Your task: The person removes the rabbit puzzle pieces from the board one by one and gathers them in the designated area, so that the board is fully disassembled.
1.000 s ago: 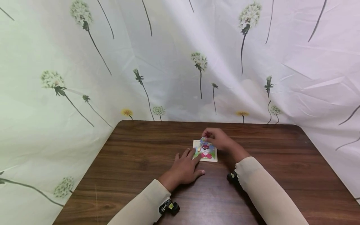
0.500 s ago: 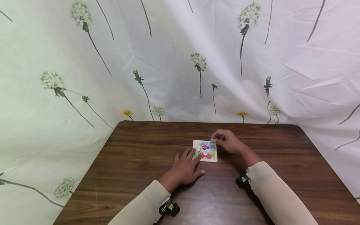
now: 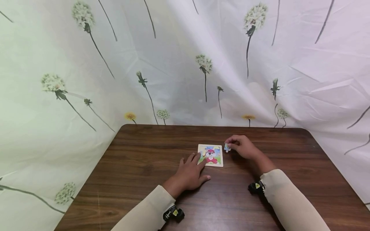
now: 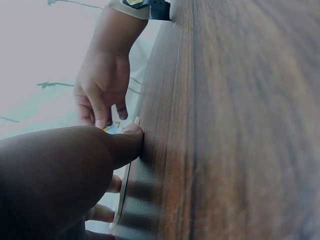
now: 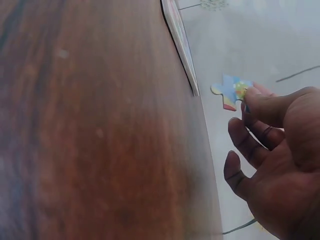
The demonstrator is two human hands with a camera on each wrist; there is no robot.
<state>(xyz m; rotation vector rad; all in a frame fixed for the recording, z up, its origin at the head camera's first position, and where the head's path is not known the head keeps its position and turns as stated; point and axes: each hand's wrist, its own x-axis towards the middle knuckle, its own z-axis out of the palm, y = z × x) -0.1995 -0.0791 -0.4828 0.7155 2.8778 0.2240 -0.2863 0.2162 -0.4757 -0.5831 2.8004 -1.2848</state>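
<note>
A small square jigsaw puzzle (image 3: 218, 157) with a pale border lies on the table, showing a pink-and-white cartoon animal. My left hand (image 3: 189, 173) is spread with its fingertips on the puzzle's left side and lower edge; its thumb points right, off the board. Just right of the puzzle, my right hand (image 3: 245, 148) pinches a loose jigsaw piece (image 5: 229, 92) between thumb and index finger. The piece is light blue with yellow and a bit of red, and appears held above the table in the right wrist view. A pale patch shows near the top of the puzzle picture.
The dark wood-grain table (image 3: 138, 173) runs back to a pale curtain (image 3: 179, 80) printed with dandelions. A black camera (image 3: 177, 214) is strapped to the left wrist, and another black camera (image 3: 255, 188) to the right.
My right hand has carried the jigsaw piece rightward, from over the puzzle's top edge to beside the board. The left hand stays in place on the puzzle.
</note>
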